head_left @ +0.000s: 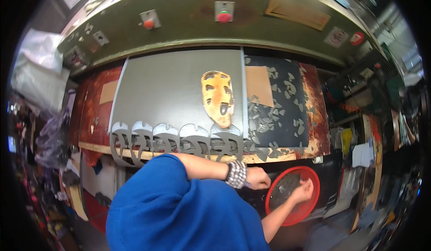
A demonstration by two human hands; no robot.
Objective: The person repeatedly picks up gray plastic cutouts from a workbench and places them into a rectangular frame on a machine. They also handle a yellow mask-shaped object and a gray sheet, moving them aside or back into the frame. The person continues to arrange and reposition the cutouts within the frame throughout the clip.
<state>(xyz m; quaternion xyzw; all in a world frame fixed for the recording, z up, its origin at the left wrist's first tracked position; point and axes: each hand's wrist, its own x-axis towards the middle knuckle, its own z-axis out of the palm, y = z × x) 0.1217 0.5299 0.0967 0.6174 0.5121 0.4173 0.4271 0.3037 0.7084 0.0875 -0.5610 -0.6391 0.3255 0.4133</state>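
Observation:
My left hand (258,178), with a checkered band round its wrist, is at the left rim of a red basin (317,190). Its fingers are curled closed; whatever they may hold is too small to name. Over the basin's right side is my right hand (305,191), fingers pinched together, with nothing I can make out between them. Small grey cut pieces (283,188) lie in the basin. On the bench, a yellow sole-shaped cutting die (217,96) with dark openings rests on a wide grey sheet (161,84). Curved cut-outs run along the sheet's near edge.
Many grey scraps (267,123) litter the black board (292,138) at right, beside a brown card (259,85). A green machine beam (188,24) with red buttons (224,16) spans the far side. Plastic bags (40,71) hang at the left.

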